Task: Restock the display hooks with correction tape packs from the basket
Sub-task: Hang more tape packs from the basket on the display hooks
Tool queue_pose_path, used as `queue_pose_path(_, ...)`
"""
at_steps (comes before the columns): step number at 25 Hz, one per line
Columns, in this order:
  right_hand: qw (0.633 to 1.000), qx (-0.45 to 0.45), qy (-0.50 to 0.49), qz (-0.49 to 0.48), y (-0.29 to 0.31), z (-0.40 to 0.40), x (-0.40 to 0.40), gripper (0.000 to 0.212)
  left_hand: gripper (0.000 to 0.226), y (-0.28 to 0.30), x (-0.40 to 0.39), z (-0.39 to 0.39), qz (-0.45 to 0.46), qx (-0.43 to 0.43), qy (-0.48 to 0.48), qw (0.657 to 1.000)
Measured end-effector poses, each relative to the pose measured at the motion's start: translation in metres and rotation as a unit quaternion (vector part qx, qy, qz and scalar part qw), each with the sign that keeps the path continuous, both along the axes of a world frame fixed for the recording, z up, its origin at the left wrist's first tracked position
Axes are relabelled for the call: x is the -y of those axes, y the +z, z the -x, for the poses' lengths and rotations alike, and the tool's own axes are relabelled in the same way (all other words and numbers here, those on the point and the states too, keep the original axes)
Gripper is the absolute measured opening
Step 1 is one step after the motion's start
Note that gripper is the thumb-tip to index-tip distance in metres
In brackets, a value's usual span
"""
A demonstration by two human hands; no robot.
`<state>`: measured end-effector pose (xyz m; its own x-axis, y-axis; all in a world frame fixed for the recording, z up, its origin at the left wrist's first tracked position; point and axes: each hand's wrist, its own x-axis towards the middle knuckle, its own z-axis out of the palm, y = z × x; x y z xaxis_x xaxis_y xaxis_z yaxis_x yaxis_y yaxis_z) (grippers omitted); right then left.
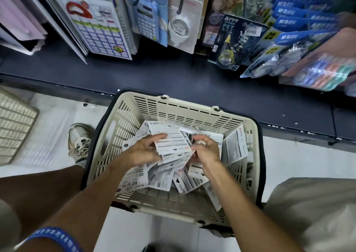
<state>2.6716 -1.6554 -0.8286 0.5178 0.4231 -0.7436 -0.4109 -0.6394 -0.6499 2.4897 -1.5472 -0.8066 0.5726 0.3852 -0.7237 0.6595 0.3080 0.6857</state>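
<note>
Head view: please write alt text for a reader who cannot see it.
Two hands gather a fanned stack of packs over a cream basket on the floor; the left hand holds the stack, the right hand curls at its edge. More stationery hangs on the display above.

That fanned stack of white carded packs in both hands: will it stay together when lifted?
Probably not by itself: the fanned stack of white carded packs is already splayed, so cards look apt to slide. They seem flat, fairly stiff and light. The left hand and right hand grip opposite edges.
</note>
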Motion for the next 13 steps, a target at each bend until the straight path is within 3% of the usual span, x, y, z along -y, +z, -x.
queue_pose_path(3, 0.983, -0.107, -0.147, 0.005, 0.010, -0.014, -0.020, 0.029, 0.091, 0.016, -0.014, -0.010, -0.027, -0.015, -0.096, 0.995)
queue_pose_path(6, 0.949, -0.244, -0.198, 0.014, 0.014, -0.022, -0.021, 0.024, 0.111, 0.038, -0.031, -0.022, -0.034, -0.038, -0.204, 0.978)
queue_pose_path(9, 0.932, -0.290, -0.219, 0.005, 0.011, -0.027, -0.018, 0.023, 0.118, 0.038, -0.033, -0.021, -0.046, -0.059, -0.243, 0.967)
queue_pose_path(11, 0.937, -0.282, -0.208, 0.007, 0.008, -0.026, -0.018, 0.019, 0.112, 0.029, -0.020, -0.019, -0.159, -0.087, -0.199, 0.963)
queue_pose_path(13, 0.939, -0.285, -0.191, 0.006, 0.005, -0.022, -0.014, 0.015, 0.098, 0.017, -0.001, -0.021, -0.316, -0.124, -0.164, 0.926)
